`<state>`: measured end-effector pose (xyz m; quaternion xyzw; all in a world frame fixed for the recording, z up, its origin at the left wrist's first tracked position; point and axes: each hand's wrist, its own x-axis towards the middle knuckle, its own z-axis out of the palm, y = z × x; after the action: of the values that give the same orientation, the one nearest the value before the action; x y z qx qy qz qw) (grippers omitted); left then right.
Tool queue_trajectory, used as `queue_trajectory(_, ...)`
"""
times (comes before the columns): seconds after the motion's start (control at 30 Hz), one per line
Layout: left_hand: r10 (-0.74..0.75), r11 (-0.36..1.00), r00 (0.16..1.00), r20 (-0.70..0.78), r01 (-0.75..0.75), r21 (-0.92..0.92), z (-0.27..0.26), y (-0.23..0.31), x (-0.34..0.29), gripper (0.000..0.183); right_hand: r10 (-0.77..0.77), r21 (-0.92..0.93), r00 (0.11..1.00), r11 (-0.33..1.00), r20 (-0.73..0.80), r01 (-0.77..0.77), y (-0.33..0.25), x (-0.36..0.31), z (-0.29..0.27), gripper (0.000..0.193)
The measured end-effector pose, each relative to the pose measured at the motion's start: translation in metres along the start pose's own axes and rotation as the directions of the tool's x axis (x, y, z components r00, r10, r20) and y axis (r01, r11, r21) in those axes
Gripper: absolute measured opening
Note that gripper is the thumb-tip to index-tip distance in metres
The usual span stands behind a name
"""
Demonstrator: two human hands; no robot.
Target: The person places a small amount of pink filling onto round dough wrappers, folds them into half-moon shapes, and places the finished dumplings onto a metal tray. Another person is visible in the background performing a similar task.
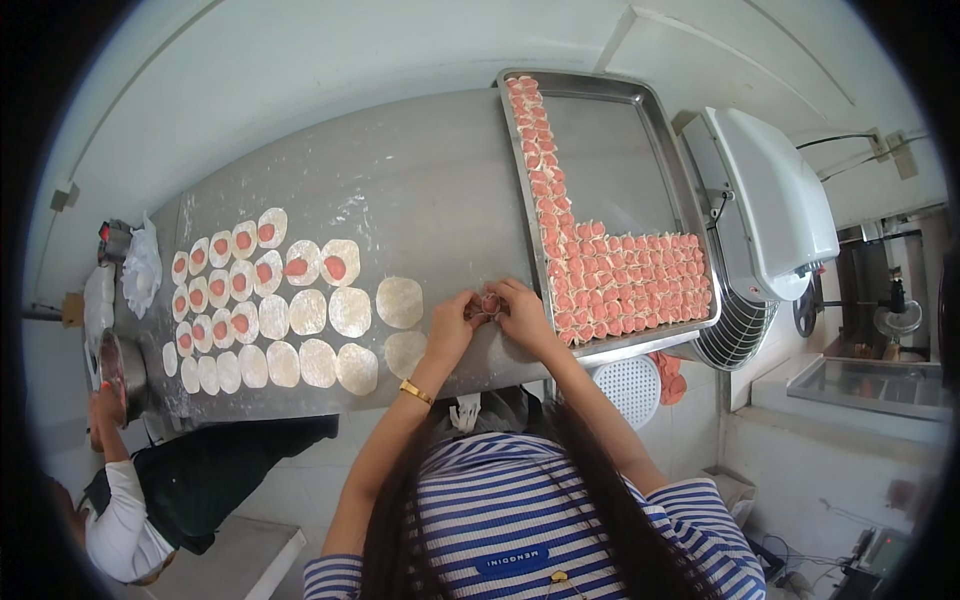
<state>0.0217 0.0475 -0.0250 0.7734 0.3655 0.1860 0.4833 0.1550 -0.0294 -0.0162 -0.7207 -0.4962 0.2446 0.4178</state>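
Note:
Both my hands meet over the steel table, close to the tray's left edge. Between their fingertips is a small open-topped dumpling (490, 303) with pink filling showing. My left hand (455, 322) pinches it from the left, and my right hand (523, 317) has its fingers closed round the other side. Left of my hands lie flat round dough wrappers (400, 302) in rows, the farther ones topped with dabs of pink filling (334, 267). To the right, a metal tray (510, 160) holds tight rows of finished dumplings (630, 280) along its left side and near end.
At the far left a co-worker's hand (106, 408) is at a metal bowl (130, 370). A crumpled white plastic bag (142, 265) lies near the table's left end. Beyond the tray stands a white machine (765, 200) with a wire guard (738, 330). A white perforated stool (630, 390) is below the tray.

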Motion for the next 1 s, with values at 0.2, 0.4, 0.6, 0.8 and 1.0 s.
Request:
queue_trajectory(0.2, -0.007, 0.999, 1.000, -0.021, 0.006, -0.039, 0.004, -0.002, 0.001, 0.021, 0.025, -0.045, 0.999, 0.999, 0.028, -0.023, 0.009, -0.002, 0.002, 0.030)
queue_trajectory(0.4, -0.020, 1.000, 1.000, 0.017, 0.020, -0.017, 0.001, -0.009, 0.009, 0.022, -0.007, -0.158, 0.998, 0.987, -0.068, -0.004, 0.012, 0.002, 0.005, 0.037)
queue_trajectory(0.6, 0.004, 1.000, 0.999, 0.034, -0.005, 0.018, -0.006, -0.009, 0.008, 0.022, 0.053, -0.156, 0.998, 0.986, -0.023, -0.056, 0.005, 0.000, 0.011, 0.036)
queue_trajectory(0.8, -0.066, 0.998, 0.997, 0.030, 0.066, -0.010, -0.012, -0.015, -0.003, 0.022, -0.068, -0.147, 0.997, 0.987, -0.024, 0.064, 0.010, 0.006, 0.010, 0.022)
queue_trajectory(1.0, -0.112, 0.990, 0.993, 0.021, 0.113, -0.079, -0.030, -0.012, -0.024, 0.024, -0.086, -0.056, 0.962, 0.996, -0.260, 0.074, 0.051, 0.048, -0.100, 0.031)
